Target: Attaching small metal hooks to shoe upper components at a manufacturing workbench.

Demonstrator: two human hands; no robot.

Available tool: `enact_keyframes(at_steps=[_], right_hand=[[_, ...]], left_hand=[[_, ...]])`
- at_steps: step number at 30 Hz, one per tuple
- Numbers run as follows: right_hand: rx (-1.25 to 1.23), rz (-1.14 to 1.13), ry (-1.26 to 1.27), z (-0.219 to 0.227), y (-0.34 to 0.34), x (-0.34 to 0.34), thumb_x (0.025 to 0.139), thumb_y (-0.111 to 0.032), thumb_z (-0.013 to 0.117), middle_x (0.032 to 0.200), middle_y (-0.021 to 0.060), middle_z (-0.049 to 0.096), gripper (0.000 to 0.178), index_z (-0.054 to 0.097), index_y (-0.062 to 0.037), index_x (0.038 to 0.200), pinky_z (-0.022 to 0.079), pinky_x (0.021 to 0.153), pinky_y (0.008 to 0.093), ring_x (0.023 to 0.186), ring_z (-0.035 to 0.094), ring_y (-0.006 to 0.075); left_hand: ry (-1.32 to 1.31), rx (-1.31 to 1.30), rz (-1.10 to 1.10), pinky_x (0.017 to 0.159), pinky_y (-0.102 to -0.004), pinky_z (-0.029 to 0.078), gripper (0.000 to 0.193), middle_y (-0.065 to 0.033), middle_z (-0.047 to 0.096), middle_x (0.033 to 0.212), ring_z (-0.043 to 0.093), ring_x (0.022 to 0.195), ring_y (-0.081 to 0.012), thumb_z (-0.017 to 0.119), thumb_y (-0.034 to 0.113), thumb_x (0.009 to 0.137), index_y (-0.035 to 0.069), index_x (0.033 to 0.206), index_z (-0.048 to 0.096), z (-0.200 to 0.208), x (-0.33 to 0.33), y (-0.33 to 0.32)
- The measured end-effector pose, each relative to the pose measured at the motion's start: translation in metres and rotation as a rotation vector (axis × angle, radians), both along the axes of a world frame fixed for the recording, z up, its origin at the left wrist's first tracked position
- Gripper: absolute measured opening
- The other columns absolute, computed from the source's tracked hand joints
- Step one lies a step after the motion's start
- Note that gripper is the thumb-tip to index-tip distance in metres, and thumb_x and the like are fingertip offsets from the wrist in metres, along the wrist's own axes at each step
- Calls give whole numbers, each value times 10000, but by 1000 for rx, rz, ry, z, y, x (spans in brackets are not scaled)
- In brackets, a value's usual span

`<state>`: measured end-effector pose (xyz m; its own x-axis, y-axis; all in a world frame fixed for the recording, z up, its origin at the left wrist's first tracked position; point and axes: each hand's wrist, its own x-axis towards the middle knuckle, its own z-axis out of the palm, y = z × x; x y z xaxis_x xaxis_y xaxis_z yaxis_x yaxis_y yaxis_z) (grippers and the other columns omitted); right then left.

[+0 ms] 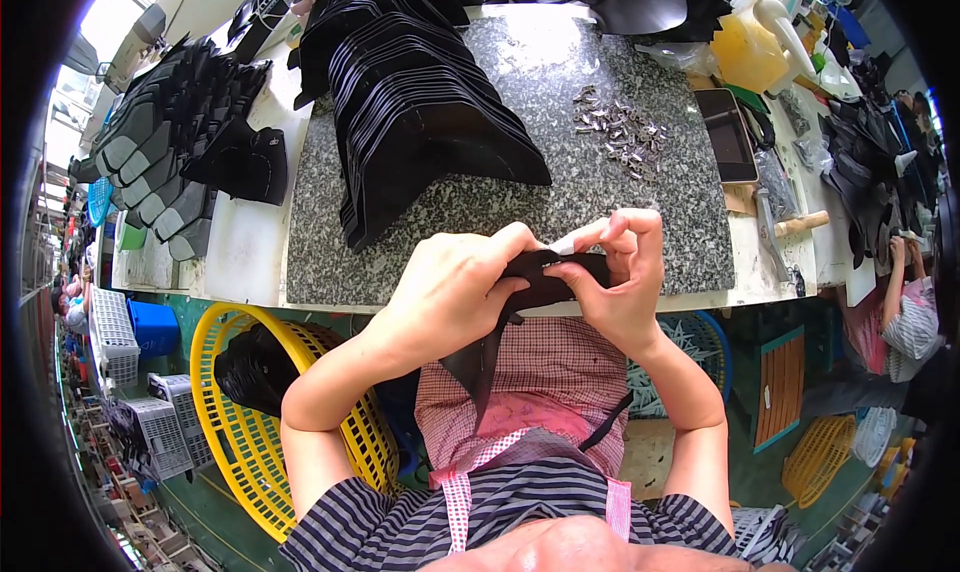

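Close to the table's front edge I hold a black, floppy cut piece (475,364) that looks like a shoe upper part. My left hand (445,282) pinches it between thumb and fingers, and one end hangs down over my apron. My right hand (622,277) grips the other end, thumb and forefinger pressed together at the fold. A small pale grey bit (563,244) shows at the fingertips; whether it is metal or tape I cannot tell. Beyond my hands, several small silvery metal buckles or clips (625,132) lie scattered on the speckled granite slab (560,207).
A long row of nested black pieces (430,102) covers the slab's left side. More black and grey pieces (150,172) are piled at far left. On the right lie a dark tray (725,137) and a hammer (768,234). A yellow basket (215,412) stands below left.
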<state>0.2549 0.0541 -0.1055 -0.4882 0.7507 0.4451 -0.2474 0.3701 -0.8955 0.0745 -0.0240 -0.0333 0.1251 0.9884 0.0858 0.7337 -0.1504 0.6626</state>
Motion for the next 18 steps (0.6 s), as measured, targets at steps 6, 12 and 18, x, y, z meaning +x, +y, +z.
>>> enact_keyframes(at_steps=[6,12,18], right_hand=[[55,-2,-54,-3,1,-1,753,168,716,915,107,565,565,329,-80,1081,522,791,280,835,600,142],[180,-42,-31,-10,2,-1,773,77,764,888,131,645,514,379,-43,1092,559,727,288,821,690,188],[335,-99,33,-7,4,0,785,109,740,879,150,696,497,351,-48,1052,557,723,335,801,703,206]], left_hand=[[131,164,-8,670,-364,532,215,-129,696,850,689,781,-325,740,107,807,36,983,637,0,0,2],[-59,243,-17,667,-339,540,162,-122,698,832,695,759,-283,767,65,780,17,919,698,-12,1,2],[-212,242,59,642,-362,542,143,-126,668,802,675,722,-285,756,60,779,7,892,687,-8,5,-2]])
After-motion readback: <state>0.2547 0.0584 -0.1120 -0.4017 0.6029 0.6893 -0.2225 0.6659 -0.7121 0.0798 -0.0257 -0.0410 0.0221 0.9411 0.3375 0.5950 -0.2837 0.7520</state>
